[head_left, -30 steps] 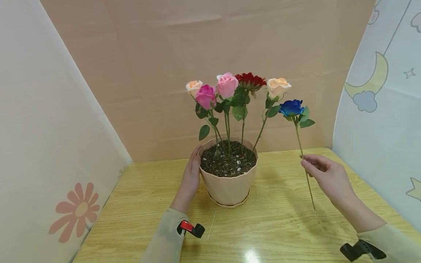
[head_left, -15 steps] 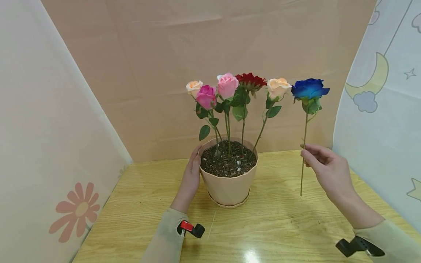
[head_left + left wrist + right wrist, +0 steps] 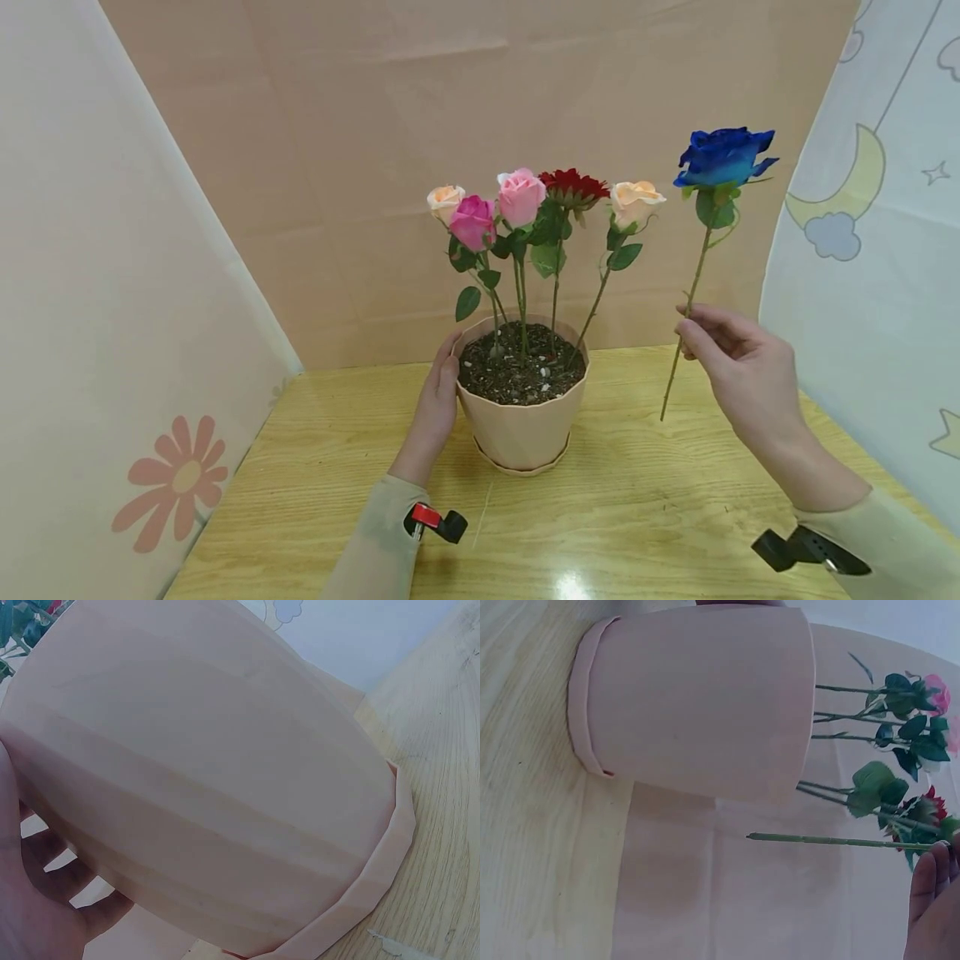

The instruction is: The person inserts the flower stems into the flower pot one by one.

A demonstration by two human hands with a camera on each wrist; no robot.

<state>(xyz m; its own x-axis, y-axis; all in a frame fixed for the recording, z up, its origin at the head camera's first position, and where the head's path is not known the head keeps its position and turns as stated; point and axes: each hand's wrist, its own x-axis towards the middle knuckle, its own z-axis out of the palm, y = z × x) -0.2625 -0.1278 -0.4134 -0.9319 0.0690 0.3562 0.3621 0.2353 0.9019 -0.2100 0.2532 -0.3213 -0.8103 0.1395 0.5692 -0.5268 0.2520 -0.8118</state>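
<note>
My right hand (image 3: 757,375) pinches the thin stem of a blue artificial rose (image 3: 723,158) between thumb and fingers. The rose is held up at the right of the pot, its bare lower stem end (image 3: 780,838) apart from the pot and table. A pale pink flower pot (image 3: 521,433), filled with dark soil (image 3: 517,379), stands in its saucer (image 3: 397,832). My left hand (image 3: 437,404) rests against the pot's left side, fingers extended along it. Planted in the soil are a magenta rose (image 3: 472,222), a light pink rose (image 3: 521,197), a dark red flower (image 3: 573,188) and peach roses (image 3: 636,204).
The wooden table (image 3: 300,500) carries the pot near its back edge. A pinkish backdrop (image 3: 360,167) hangs behind, with pale printed panels at the left and right (image 3: 862,317). A thin pale strand (image 3: 483,512) lies in front of the pot.
My right hand has lifted the blue rose and drawn slightly left; the bloom has risen and its stem now slants with the lower end toward the pot. My left hand and the pot have stayed put.
</note>
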